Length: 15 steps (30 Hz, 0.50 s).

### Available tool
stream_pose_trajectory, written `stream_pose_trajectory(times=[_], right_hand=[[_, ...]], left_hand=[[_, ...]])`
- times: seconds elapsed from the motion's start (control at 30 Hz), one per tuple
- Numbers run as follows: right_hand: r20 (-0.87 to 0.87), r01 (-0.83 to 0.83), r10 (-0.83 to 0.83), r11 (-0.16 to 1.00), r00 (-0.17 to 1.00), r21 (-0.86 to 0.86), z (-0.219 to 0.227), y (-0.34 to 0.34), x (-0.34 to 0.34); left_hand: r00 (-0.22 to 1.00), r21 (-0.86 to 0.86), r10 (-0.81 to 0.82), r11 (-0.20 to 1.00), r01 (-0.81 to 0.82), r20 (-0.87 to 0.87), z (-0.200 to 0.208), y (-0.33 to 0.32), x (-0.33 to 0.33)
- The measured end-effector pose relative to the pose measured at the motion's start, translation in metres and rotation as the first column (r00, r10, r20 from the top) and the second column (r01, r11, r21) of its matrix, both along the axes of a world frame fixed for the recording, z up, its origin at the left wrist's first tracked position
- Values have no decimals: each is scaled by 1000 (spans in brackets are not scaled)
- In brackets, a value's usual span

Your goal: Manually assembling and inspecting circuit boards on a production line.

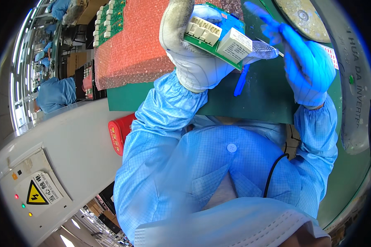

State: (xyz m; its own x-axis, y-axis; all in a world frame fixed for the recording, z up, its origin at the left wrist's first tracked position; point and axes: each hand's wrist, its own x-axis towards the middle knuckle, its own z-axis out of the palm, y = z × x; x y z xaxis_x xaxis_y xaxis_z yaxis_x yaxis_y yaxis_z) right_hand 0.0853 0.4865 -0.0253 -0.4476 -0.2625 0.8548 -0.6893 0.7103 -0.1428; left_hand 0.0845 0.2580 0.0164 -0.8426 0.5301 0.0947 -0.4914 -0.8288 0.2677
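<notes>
My left hand (202,68), in a white glove, grips a green circuit board (212,50) by its edges and holds it tilted above the table. The board carries a row of cream connectors (203,31) and a white box-shaped component (235,44) with print on it. To its right is my right hand (311,68), gloved too, with fingers drawn together and partly blurred. A thin pointed tool (281,54) shows by its fingers, reaching toward the board; most of it is hidden. Below the board a blue stick-like object (241,82) lies on the green mat (264,96).
Pink bubble wrap (132,53) covers the table's left part, with another green board (109,22) on it. A round worn metal plate (303,16) lies at the far right. A red container (121,131) sits below the table's left edge, beside a pale cabinet (74,144). A co-worker's blue sleeve (57,94) shows at left.
</notes>
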Motion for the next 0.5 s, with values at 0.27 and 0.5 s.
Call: stream_pose_trajectory(times=[0.27, 0.5], right_hand=[[126, 47, -56, 996, 990, 73, 7, 2, 4], [408, -140, 417, 818, 812, -558, -11, 7, 4]], left_hand=[[502, -451, 248, 238, -860, -828, -6, 22, 1], [976, -279, 217, 937, -210, -8, -28, 4, -34]])
